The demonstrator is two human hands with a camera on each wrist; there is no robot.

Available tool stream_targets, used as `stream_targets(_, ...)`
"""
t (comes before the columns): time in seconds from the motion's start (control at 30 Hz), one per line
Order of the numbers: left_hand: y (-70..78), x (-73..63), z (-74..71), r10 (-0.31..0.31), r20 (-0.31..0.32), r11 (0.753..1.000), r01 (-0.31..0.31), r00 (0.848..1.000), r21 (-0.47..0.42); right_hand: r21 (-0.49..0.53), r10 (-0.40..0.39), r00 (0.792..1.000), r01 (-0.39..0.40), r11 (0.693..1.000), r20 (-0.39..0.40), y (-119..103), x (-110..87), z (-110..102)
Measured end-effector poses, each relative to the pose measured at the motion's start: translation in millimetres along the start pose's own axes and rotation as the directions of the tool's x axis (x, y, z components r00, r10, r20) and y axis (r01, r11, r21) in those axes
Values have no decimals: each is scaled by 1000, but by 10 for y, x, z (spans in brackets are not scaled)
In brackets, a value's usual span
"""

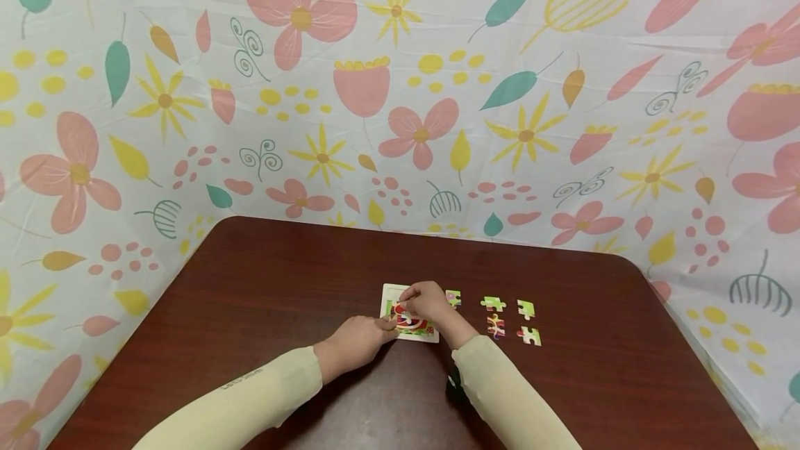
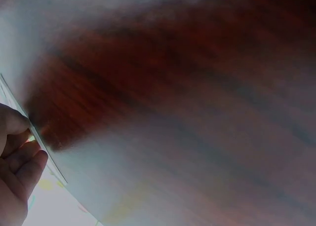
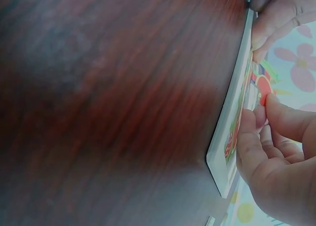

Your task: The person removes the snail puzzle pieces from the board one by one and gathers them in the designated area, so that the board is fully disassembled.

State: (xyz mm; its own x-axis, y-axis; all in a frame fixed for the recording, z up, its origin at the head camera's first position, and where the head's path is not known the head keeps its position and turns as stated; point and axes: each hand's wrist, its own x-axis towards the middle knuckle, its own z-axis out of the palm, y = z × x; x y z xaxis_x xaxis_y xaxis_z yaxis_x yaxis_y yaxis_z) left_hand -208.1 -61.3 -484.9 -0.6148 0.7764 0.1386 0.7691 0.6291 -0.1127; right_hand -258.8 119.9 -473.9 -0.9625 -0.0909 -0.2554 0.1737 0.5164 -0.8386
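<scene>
A white-framed jigsaw puzzle board point(image 1: 391, 294) lies on the table, its partly assembled picture red and green. My left hand point(image 1: 357, 344) holds the board's near left edge, its fingertips over the picture. In the left wrist view the fingers of the left hand point(image 2: 19, 162) are bent at the board's thin edge point(image 2: 52, 164). My right hand point(image 1: 431, 304) is over the board and pinches a red puzzle piece point(image 3: 264, 95) between thumb and fingers. The right wrist view shows this right hand point(image 3: 279, 147) close against the picture. Fingers cover much of the picture.
To the right of the board, loose puzzle pieces lie in rough rows, among them a green piece point(image 1: 493, 303), a red and yellow piece point(image 1: 496, 326) and a corner piece point(image 1: 530, 336). The dark brown table point(image 1: 281, 276) meets a flowered cloth point(image 1: 400, 89) behind.
</scene>
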Motion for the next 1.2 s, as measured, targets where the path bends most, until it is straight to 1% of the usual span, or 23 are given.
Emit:
stream_targets(0.1, 8, 7, -5, -2, 12, 1000, 2, 1000, 0, 3, 2, 1000, -2, 1000, 0, -12, -2, 1)
stream_targets(0.27, 22, 12, 11, -13, 50, 1000, 12, 999, 20, 19, 20, 1000, -20, 1000, 21, -25, 4, 14)
stream_targets(0.4, 23, 18, 34, -18, 51, 999, 16, 999, 36, 28, 33, 999, -34, 999, 40, -31, 31, 16)
stream_targets(0.6, 30, 20, 28, -16, 59, 999, 13, 998, 51, 50, 51, 997, -54, 997, 66, -32, 52, -13)
stream_targets(0.73, 35, 25, 16, -20, 57, 998, 17, 998, 61, 46, 61, 996, -64, 997, 58, -53, 47, -33)
stream_targets(0.87, 34, 30, 6, -32, 71, 998, 29, 997, 52, 61, 74, 996, -76, 995, 47, -67, 41, -40)
stream_targets(0.97, 34, 27, -4, -41, 90, 998, 37, 995, 47, 76, 72, 996, -75, 994, 45, -59, 36, -46)
stream_targets(1.1, 29, 25, -9, -40, 92, 998, 35, 995, 50, 79, 59, 997, -62, 995, 39, -41, 18, -66)
stream_targets(1.2, 30, 25, -12, -34, 82, 998, 29, 996, 54, 66, 53, 998, -55, 996, 31, -32, -4, -90)
